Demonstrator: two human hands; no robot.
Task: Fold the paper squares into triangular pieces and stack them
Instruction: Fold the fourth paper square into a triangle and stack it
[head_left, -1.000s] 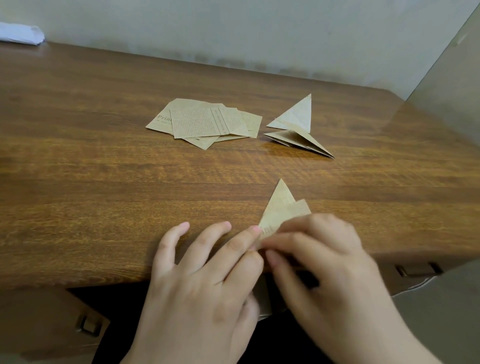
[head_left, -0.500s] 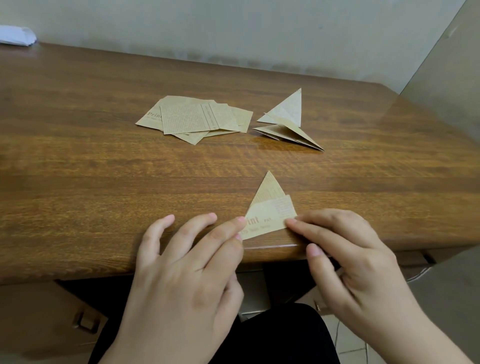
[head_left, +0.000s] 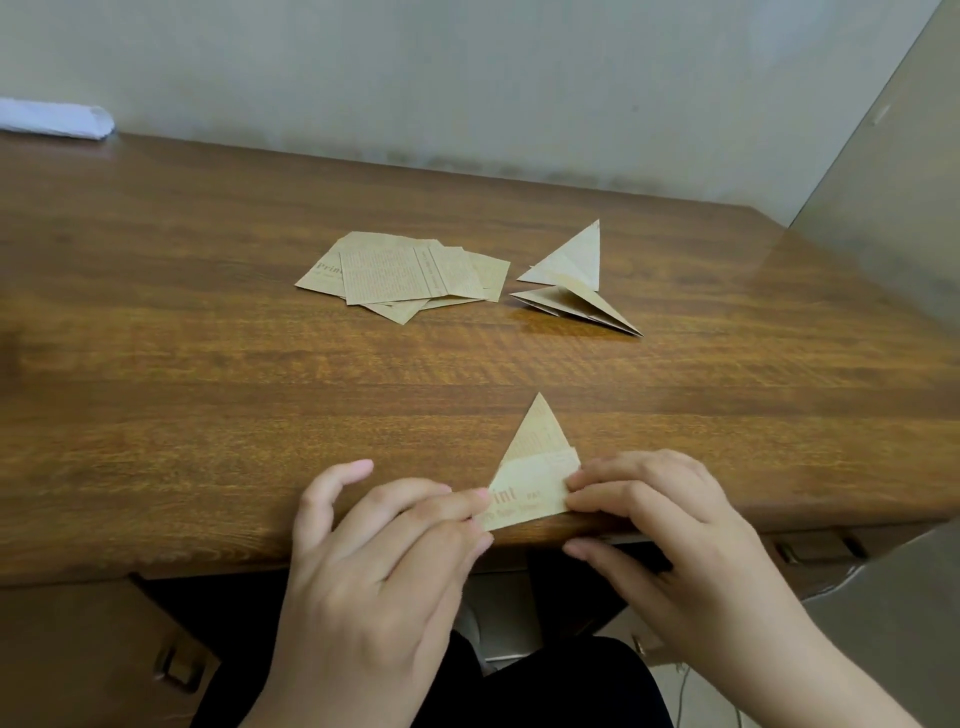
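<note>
Wooden counter, broad and brown, filling most of the view, set against a pale wall. Along its near front, dark drawer fronts with metal pulls. Below the near edge, dark clothing over the person's lap.

Left hand laid over the near edge, fingers extended and pressing on the left corner of the half-folded paper, not curled round it. Right hand at the paper's right corner, fingertips bent and pressed onto that edge, thumb lower down off the counter's rim; whether actually pinching the sheet, could not tell.

Farther back near the middle, loose pile of flat paper squares, printed with newspaper-style text, fanned and overlapping. Just to its right, stack of folded triangles, the top one tilted up on edge, the lower ones sprung slightly open.

Half-folded paper lying at the near edge between both hands, point aimed away from the person, a lower flap turned up across its base with printed letters showing.

At the far left corner, small white bundle beside the wall, blurred.
</note>
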